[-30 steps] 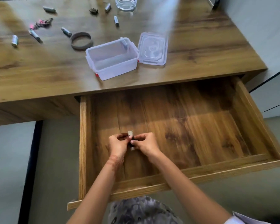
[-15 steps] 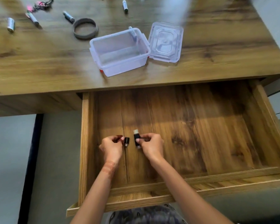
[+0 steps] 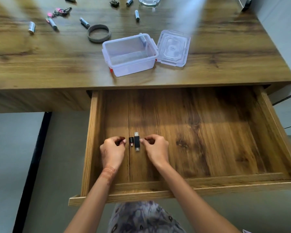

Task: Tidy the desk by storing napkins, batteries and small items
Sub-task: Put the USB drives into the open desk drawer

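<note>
Both my hands are empty: left hand (image 3: 112, 151), right hand (image 3: 155, 149). Between them, the USB stick (image 3: 137, 143) looks light and hard; I'd pinch its sides.

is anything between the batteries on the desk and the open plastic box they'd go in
Mostly no: the clear box stands open, its lid off to the side. Only the grey ring lies between the nearest battery and the box, low and flat.

Desk (image 3: 40, 64) and open drawer (image 3: 208, 132): warm brown wood grain with darker streaks. Container (image 3: 129, 54) and lid (image 3: 173, 47): clear, colourless plastic; red clip at the container's base. Two small devices (image 3: 136, 143) in the drawer: black. Batteries (image 3: 31, 27): silver-grey. Ring (image 3: 99, 33): grey. Floor: plain grey. Garment (image 3: 141, 217): grey, patterned.
</note>
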Motion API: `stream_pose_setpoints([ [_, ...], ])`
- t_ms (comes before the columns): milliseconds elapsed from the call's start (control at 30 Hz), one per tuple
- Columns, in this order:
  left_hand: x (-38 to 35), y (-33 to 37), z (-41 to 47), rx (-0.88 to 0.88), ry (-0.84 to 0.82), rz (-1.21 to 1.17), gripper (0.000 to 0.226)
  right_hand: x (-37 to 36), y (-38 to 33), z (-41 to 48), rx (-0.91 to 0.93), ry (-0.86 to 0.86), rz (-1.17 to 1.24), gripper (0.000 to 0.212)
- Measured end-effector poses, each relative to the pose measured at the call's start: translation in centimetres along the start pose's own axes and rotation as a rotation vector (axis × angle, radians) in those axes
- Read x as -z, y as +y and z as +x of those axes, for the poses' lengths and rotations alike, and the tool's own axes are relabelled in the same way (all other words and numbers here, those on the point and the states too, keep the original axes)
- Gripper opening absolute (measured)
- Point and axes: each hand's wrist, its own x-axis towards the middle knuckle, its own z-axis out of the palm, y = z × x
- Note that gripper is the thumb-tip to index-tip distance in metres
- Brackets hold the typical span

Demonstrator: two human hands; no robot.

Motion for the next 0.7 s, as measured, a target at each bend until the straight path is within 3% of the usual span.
stream_pose_setpoints([
  [267, 1.9, -1.3, -6.6, -0.211, -0.047, 0.159, 0.034, 4.0, 1.0, -6.5, 0.312, 0.166, -0.165, 0.025],
  [433, 2.6, -3.7, -12.6, -0.518, 0.057, 0.182, 0.028, 5.2, 4.0, -11.4, 0.564, 0.354, -0.393, 0.034],
  [533, 2.3, -6.3, -14.6, -0.662, 0.070, 0.290, 0.043, 5.2, 6.9, -13.4, 0.635, 0.403, -0.548, 0.048],
  [700, 2.0, -10.2, -15.4, -0.734, 0.055, 0.514, 0.075, 5.7, 10.7, -15.5, 0.648, 0.286, -0.778, 0.073],
])
